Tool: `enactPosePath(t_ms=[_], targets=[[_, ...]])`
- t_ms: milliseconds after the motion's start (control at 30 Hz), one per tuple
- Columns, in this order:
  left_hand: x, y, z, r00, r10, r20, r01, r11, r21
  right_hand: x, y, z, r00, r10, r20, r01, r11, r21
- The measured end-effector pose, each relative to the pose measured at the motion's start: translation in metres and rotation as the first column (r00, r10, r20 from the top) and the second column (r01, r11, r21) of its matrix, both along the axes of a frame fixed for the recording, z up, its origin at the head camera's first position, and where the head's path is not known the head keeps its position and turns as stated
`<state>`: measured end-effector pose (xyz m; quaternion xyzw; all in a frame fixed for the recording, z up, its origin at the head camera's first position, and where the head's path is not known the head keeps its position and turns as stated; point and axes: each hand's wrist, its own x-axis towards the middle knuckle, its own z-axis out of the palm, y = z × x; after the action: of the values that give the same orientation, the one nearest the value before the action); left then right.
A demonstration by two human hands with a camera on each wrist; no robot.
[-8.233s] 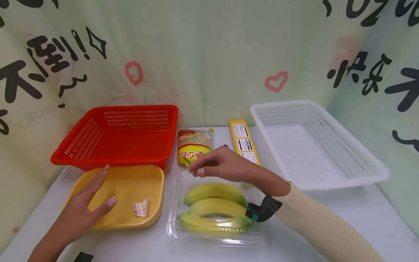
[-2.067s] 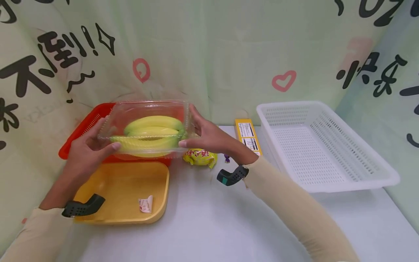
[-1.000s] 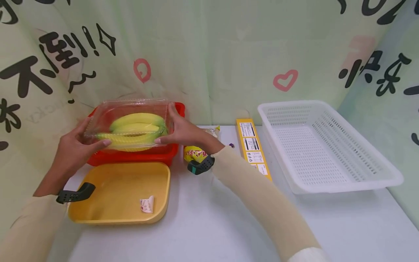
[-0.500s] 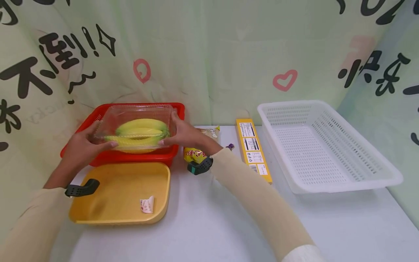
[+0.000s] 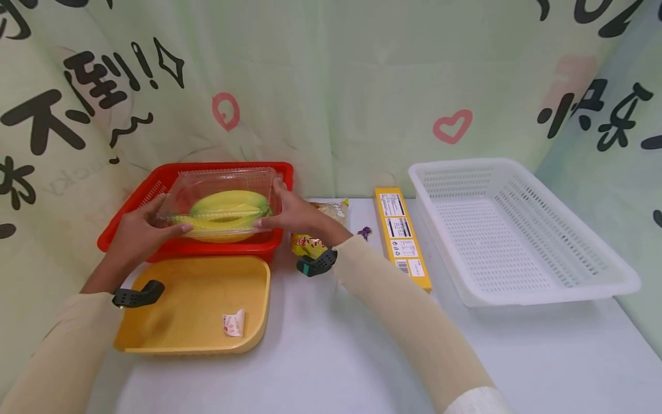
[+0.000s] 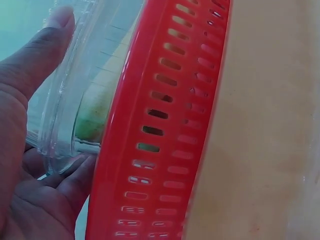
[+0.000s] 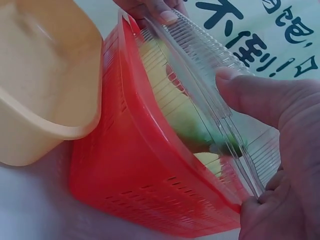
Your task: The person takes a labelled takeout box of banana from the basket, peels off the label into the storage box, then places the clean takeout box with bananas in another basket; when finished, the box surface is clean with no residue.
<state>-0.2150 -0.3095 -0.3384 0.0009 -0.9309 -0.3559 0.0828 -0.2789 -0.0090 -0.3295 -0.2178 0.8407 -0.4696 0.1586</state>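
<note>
A clear plastic clamshell container (image 5: 227, 174) with several yellow-green bananas (image 5: 230, 201) inside is within the red basket's (image 5: 207, 249) outline in the head view. My left hand (image 5: 135, 233) grips its left end, the thumb on the front rim. At the other end my right hand (image 5: 297, 213) holds it, thumb in front and fingers behind. The right wrist view shows the container's lidded edge (image 7: 200, 95) tilted at the basket rim, with both thumbs on it. In the left wrist view, fingers (image 6: 75, 182) curl under the container beside the basket's slotted wall (image 6: 160, 115).
In front of the basket sits a yellow tray (image 5: 181, 305) with a torn wrapper (image 5: 234, 323). Right of the basket are a snack bag (image 5: 305, 246), partly behind my right arm, a small purple-wrapped thing (image 5: 365, 232), a long yellow box (image 5: 403, 247) and a white basket (image 5: 527, 296).
The banana container stood on the table at first; both hands have since lifted it and carried it left over the red basket. Over the last second it has come lower and slightly right.
</note>
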Motion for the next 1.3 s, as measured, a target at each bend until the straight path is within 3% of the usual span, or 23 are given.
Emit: enactPosePath(t_ms=[300,833,1100,1300], targets=[[-0.001,-0.005,-0.002,0.999,0.006,0.049,-0.006,1.0,-0.004,0.006,-0.006,-0.006,1.0,0.002,-0.011,-0.001,1.0,0.026],[-0.008,-0.007,0.004,0.983,-0.057,0.175,0.065,0.997,-0.04,0.01,-0.012,-0.011,0.998,-0.013,-0.056,0.013,1.0,0.001],[-0.01,-0.009,0.005,0.967,-0.071,0.243,0.086,0.995,-0.054,0.013,-0.015,-0.01,0.992,0.014,-0.125,-0.002,0.995,0.097],[-0.013,-0.008,0.006,0.969,-0.075,0.235,0.097,0.992,-0.084,0.01,-0.01,-0.014,0.991,0.017,-0.129,-0.01,0.998,0.054]])
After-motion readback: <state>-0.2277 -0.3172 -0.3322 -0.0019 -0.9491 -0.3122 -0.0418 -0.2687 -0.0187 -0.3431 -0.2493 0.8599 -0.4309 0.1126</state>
